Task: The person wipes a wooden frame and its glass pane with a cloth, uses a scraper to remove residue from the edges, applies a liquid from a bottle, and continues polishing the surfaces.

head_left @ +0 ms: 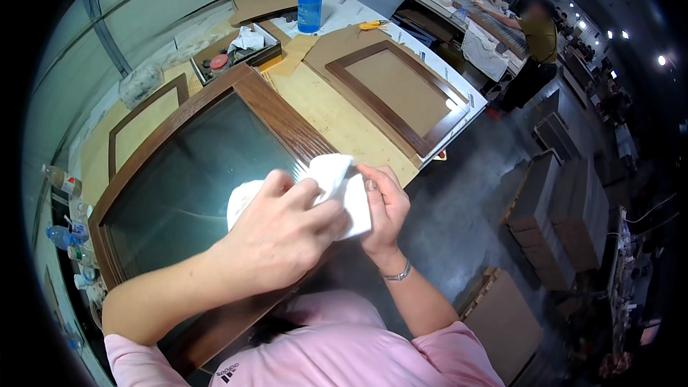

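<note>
Between my hands is a folded white cloth (356, 204), bunched up over the near right part of a brown wooden framed door. My left hand (283, 233) is closed, its bent fingers gripping the cloth from the left. On the other side my right hand (387, 204) pinches the cloth's right edge between thumb and fingers. Beneath them lies the door's glass panel (193, 172), dark and reflective, set in the wooden frame (269, 111). The cloth and my left hand hide part of the frame and glass.
A smaller wooden frame (423, 143) lies on cardboard at the far right of the table. Behind stand a blue bottle (309, 11) and a tray (269, 54) with a red-lidded jar. Several bottles (61, 236) line the left. Stacked boards (534, 218) rest on the floor; another person (537, 39) works beyond.
</note>
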### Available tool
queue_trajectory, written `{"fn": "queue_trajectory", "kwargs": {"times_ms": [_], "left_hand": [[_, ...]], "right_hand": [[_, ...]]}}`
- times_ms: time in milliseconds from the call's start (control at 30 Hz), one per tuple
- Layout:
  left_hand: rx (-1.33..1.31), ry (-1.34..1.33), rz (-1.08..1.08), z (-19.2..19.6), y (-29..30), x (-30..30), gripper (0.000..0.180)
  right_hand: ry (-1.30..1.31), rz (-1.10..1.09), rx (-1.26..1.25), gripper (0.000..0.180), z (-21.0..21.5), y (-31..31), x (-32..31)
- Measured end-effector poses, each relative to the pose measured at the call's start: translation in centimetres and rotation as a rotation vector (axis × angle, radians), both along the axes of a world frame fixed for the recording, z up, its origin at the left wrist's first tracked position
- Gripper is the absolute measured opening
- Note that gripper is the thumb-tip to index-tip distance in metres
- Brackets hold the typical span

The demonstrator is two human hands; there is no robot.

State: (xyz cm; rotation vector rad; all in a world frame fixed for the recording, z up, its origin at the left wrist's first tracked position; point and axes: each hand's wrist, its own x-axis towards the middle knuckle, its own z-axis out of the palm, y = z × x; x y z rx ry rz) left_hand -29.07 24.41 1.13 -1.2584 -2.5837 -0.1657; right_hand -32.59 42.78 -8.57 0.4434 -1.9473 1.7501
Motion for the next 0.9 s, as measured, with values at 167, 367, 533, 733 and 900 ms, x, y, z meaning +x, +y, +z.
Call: {"fn": "queue_trajectory", "kwargs": {"times_ms": [167,367,533,733,900], "left_hand": [[0.064,0.068,0.020,-0.7,1.5,-3.4,0.034],[0.008,-0.052,0.023,1.0,-1.2,0.7,0.034],[0.071,0.016,0.025,-0.6,1.0,-3.2,0.030],[0.015,-0.039,0.017,0.7,-2.0,0.6,0.032],[-0.037,0.352,0.168,-1.1,-1.9,-7.6,0.031]], "right_hand": [[-0.044,0.016,-0.072,0.027,-1.0,-0.5,-0.2],[0.012,-0.072,0.005,0.023,0.0,-0.8,0.4],[0.014,-0.014,-0.130,0.023,-0.7,-1.5,-0.1],[-0.016,-0.069,-0.057,0.026,-1.0,-0.8,0.4],[-0.023,-0.029,-0.081,0.026,-0.2,-1.5,0.3]]}}
